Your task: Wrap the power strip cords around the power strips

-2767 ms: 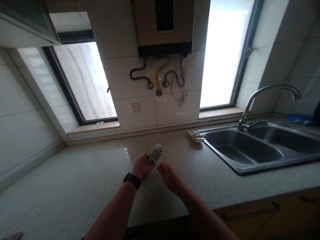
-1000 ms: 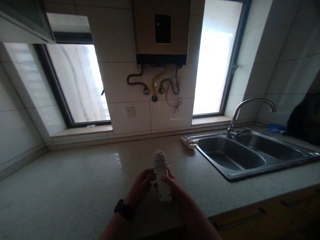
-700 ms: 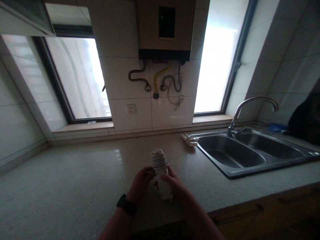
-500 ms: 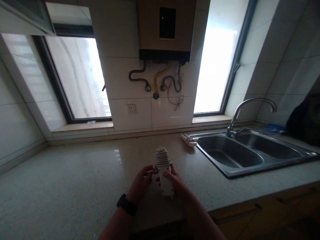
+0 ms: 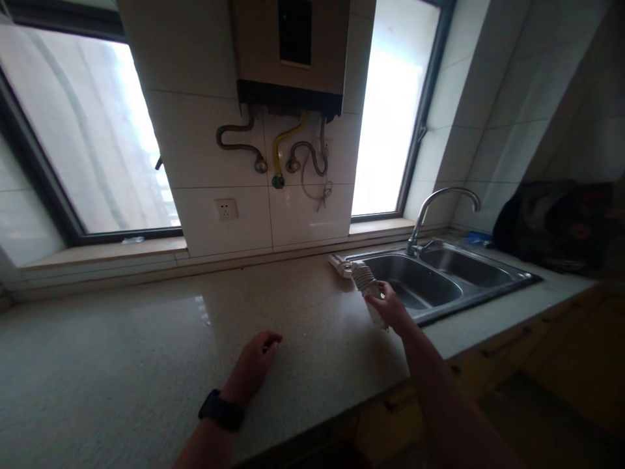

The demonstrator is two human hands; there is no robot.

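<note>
A white power strip (image 5: 375,307) with its cord wound round one end is in my right hand (image 5: 389,306), just left of the sink's front corner. The fingers grip its body, and the corded end points away towards the back. Right beside that end lies another white, strip-like thing (image 5: 340,266) with a cord bundled on it. My left hand (image 5: 256,363), with a black watch (image 5: 222,409) on the wrist, is over the counter with its fingers loosely curled; nothing shows in them.
A steel double sink (image 5: 422,317) with a tall faucet (image 5: 424,215) is on the right. Behind it are a blue item (image 5: 478,238) and a dark bag (image 5: 551,225). A water heater (image 5: 293,58) with pipes hangs above the pale counter (image 5: 146,365), which ends at drawers in front.
My right hand has carried the power strip to the right, up to the sink's edge. My left hand has come off it and stays over the counter. The view has turned right.
</note>
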